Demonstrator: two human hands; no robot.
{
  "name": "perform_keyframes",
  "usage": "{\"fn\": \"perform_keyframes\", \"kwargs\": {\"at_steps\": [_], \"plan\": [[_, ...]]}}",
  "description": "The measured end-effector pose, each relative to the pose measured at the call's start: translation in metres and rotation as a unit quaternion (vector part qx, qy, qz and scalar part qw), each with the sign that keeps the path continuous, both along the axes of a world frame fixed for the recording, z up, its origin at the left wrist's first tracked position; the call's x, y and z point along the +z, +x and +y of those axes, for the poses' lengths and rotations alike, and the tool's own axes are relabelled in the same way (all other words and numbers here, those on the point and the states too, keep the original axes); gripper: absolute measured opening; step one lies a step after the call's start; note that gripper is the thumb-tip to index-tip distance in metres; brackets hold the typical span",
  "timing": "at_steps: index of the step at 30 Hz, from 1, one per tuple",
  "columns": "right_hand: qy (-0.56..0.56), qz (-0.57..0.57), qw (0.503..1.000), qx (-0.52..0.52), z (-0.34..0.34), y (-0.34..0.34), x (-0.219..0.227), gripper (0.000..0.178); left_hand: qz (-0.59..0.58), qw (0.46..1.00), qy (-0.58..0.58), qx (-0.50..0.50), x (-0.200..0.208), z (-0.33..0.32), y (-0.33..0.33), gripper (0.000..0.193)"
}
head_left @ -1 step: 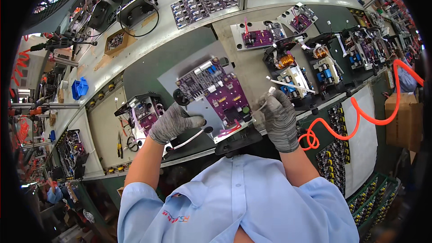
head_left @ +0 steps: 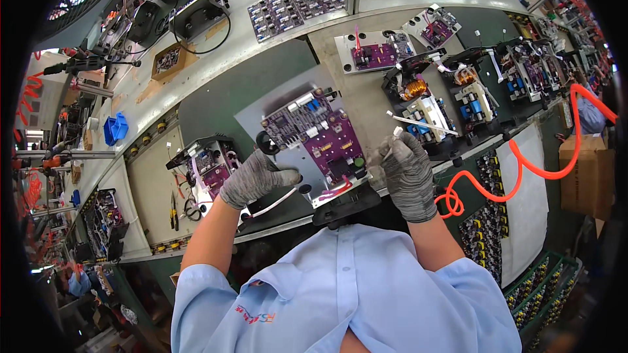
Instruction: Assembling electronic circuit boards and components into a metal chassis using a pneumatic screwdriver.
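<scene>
Lying flat on a grey metal plate (head_left: pixel 261 108) at the counter's (head_left: pixel 163 176) near edge, a purple circuit board (head_left: pixel 320 134) with white and blue connectors sits between both gloved hands. Left hand (head_left: pixel 255 178), in a grey knit glove, rests curled against the plate's left edge beside a black knob (head_left: pixel 266 142); whether it grips anything cannot be told. Right hand (head_left: pixel 407 167) is closed around a small white part (head_left: pixel 394 134), its shape hard to make out. Just beyond, a white cable tie (head_left: pixel 418 123) lies across a transformer assembly (head_left: pixel 418 95) with copper windings. An orange coiled air hose (head_left: pixel 523 160) loops to the right. Similar board fixtures (head_left: pixel 209 163) crowd the left side.
</scene>
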State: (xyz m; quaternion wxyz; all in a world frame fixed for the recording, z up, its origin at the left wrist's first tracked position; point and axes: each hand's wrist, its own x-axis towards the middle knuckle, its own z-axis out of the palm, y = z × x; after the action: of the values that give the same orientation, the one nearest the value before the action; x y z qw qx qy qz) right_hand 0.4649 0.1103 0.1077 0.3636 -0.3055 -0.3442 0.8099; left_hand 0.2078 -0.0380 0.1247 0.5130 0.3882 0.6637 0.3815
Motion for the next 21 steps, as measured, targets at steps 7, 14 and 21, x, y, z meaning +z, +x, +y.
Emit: {"fn": "perform_keyframes", "kwargs": {"at_steps": [7, 14, 21], "plan": [[-0.044, -0.048, 0.996, 0.066, -0.022, 0.039, 0.018, 0.016, 0.01, 0.992, -0.036, -0.118, -0.041, 0.004, 0.007, 0.044], [0.06, -0.08, 0.993, 0.06, 0.015, 0.025, -0.004, 0.048, 0.03, 0.975, 0.048, -0.215, -0.076, -0.01, -0.003, 0.036], [0.15, -0.167, 0.947, 0.228, 0.046, 0.004, -0.027, 0.065, 0.227, 0.888, -0.093, -0.389, 0.019, 0.022, -0.011, 0.054]]}}
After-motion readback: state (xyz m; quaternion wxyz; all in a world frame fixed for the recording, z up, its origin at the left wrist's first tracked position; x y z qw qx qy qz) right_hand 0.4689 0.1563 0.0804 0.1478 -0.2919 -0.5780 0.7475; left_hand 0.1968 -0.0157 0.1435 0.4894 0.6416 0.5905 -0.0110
